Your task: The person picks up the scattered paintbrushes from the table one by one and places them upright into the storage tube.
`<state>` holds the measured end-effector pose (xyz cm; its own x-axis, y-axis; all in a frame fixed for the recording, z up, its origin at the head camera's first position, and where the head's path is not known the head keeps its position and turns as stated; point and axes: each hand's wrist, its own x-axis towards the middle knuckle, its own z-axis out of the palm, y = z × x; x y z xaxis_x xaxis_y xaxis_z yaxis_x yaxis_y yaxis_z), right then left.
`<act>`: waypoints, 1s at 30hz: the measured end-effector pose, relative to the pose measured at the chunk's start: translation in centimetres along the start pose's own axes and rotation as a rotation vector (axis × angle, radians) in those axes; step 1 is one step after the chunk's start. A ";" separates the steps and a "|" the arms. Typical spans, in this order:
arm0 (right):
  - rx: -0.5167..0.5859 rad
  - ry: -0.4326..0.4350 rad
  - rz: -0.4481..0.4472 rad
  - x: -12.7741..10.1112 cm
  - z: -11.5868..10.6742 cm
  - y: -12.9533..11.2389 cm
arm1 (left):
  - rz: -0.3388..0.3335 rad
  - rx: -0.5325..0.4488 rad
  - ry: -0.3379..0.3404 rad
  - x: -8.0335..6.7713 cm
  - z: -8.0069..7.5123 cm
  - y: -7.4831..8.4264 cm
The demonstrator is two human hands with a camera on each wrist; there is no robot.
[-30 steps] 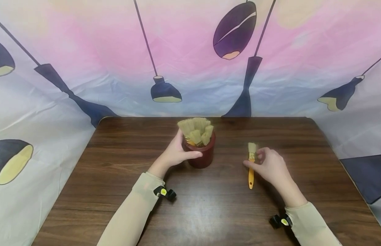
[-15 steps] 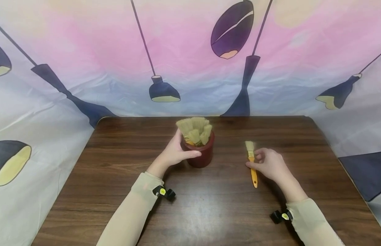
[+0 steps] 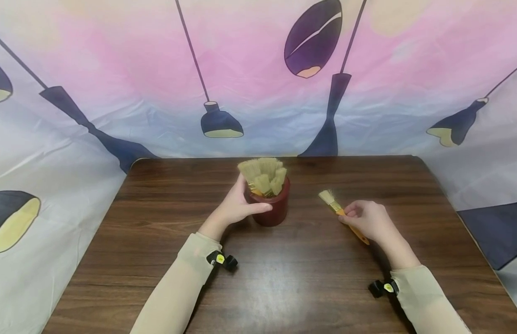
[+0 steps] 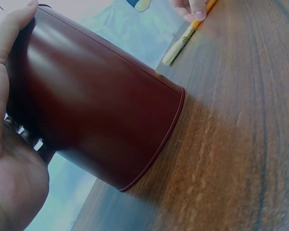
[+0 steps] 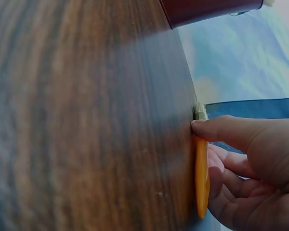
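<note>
A dark red cup (image 3: 272,211) stands upright toward the back of the table, packed with several paintbrushes (image 3: 262,175), pale bristles up. My left hand (image 3: 235,204) grips the cup from its left side, thumb across the front; the left wrist view shows the cup's smooth wall (image 4: 96,91) close up. To the right, my right hand (image 3: 369,220) pinches a single paintbrush (image 3: 355,230) by its yellow handle near the ferrule. Its bristles point up and left toward the cup. In the right wrist view the orange-yellow handle (image 5: 201,178) lies along the tabletop, thumb on it.
The dark wood-grain table (image 3: 258,278) ends at a back edge against a printed cloth backdrop (image 3: 258,69) with painted lamps. A small black camera (image 3: 229,263) is strapped on the left wrist, another camera (image 3: 376,288) on the right.
The paintbrush at my right hand has turned, its bristle end swinging left and its handle end right. My right fingers have closed on it. The left hand has stayed on the cup.
</note>
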<state>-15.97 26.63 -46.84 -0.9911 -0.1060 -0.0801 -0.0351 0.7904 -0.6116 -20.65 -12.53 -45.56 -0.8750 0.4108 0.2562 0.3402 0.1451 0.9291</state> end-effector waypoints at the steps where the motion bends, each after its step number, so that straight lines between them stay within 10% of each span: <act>1: 0.000 -0.002 0.002 0.0 0.0 0.0 | -0.002 0.001 0.000 0.0 0.0 0.0; 30: 0.037 0.035 -0.022 0.1 -0.4 -0.2 | 0.002 -0.046 -0.007 0.1 0.1 0.0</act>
<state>-16.13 26.68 -46.44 -0.9941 -0.1013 -0.0387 -0.0531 0.7654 -0.6414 -20.67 -12.41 -45.59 -0.8718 0.4171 0.2567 0.3258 0.1024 0.9399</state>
